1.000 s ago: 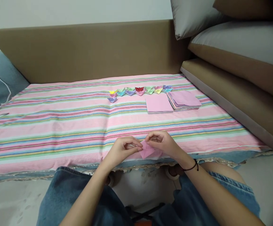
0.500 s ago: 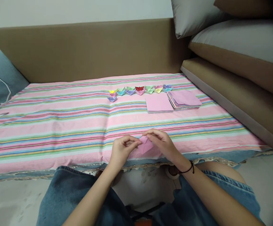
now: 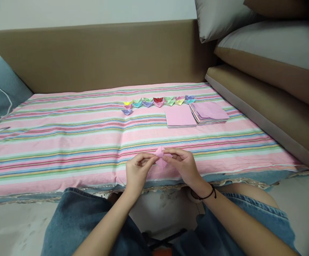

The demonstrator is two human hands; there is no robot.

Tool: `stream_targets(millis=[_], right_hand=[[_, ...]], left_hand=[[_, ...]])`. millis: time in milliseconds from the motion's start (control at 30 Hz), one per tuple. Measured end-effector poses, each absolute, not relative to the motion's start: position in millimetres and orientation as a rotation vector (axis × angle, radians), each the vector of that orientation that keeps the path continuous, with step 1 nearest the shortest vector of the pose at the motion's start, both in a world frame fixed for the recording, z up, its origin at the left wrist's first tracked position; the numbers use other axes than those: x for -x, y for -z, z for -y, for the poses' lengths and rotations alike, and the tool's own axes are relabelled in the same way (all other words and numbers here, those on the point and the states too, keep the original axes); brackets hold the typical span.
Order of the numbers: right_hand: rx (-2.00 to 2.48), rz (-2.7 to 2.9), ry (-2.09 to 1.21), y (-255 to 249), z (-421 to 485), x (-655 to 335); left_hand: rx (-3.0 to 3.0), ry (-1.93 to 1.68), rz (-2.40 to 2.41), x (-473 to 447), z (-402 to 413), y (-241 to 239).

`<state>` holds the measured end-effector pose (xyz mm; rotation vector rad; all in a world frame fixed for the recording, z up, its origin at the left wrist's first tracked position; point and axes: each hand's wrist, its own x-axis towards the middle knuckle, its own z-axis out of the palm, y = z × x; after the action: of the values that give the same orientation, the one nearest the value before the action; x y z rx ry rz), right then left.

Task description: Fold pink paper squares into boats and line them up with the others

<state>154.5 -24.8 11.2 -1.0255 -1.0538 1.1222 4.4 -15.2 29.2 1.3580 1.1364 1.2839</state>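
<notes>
A small folded piece of pink origami paper [image 3: 160, 152] is held just above the near part of the striped cloth. My left hand [image 3: 139, 170] pinches its left side between thumb and fingers. On the opposite side, my right hand [image 3: 184, 166] grips it the same way, thumb in front. One pointed part of the paper sticks up between the fingertips and another points down below them. The fingers cover parts of the folds. Farther back stand several small folded paper boats [image 3: 158, 102] in mixed colours, set out in rows.
A flat stack of pink square paper [image 3: 180, 117] lies beside a looser paper stack [image 3: 210, 112]. Everything rests on a striped cloth [image 3: 64, 142] over a seat. Stacked cushions [image 3: 269, 57] rise at the right. A white cable [image 3: 6, 96] runs at the far left.
My fingers have shifted on the pink paper, the right hand moving down slightly. The paper has turned, and a point now stands up above the fingertips.
</notes>
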Motion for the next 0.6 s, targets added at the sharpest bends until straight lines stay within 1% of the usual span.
stream_targets(millis=[200, 333, 600], right_hand=[[1.12, 1.088, -1.012, -11.0, 24.6, -159.6], [1.137, 1.052, -1.022, -6.5, 23.0, -162.0], [1.119, 1.031, -0.95, -9.4, 24.6, -158.5]], left_hand=[[-1.381, -1.162, -1.098, -3.6, 15.6, -26.1], [-1.357, -1.158, -1.051, -1.9, 13.8, -24.8], [-1.319, -1.147, -1.111, -5.4, 17.0, -27.1]])
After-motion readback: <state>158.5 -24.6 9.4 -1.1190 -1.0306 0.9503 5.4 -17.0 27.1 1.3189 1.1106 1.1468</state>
